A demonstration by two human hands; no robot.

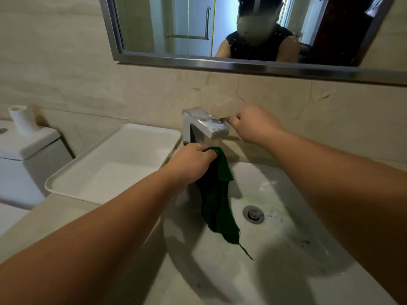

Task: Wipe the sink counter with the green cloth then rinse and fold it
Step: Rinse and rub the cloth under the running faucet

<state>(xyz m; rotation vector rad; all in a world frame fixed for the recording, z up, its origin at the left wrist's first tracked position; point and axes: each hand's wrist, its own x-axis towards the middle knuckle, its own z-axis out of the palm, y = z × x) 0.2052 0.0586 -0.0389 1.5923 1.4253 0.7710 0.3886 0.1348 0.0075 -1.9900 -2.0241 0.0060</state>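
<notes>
The green cloth (217, 199) hangs down into the white sink basin (286, 249), bunched at its top in my left hand (189, 166), just under the spout of the chrome faucet (204, 125). Water appears to run from the spout onto the cloth's top. My right hand (253, 124) is closed on the faucet's lever at the right end of the faucet. The beige counter (44, 227) surrounds the basin.
A white tray (72, 183) lies on the counter to the left of the faucet. A toilet tank (26, 146) with a paper roll (21, 119) stands at far left. The drain (253, 214) sits mid-basin. A mirror (220, 29) hangs above.
</notes>
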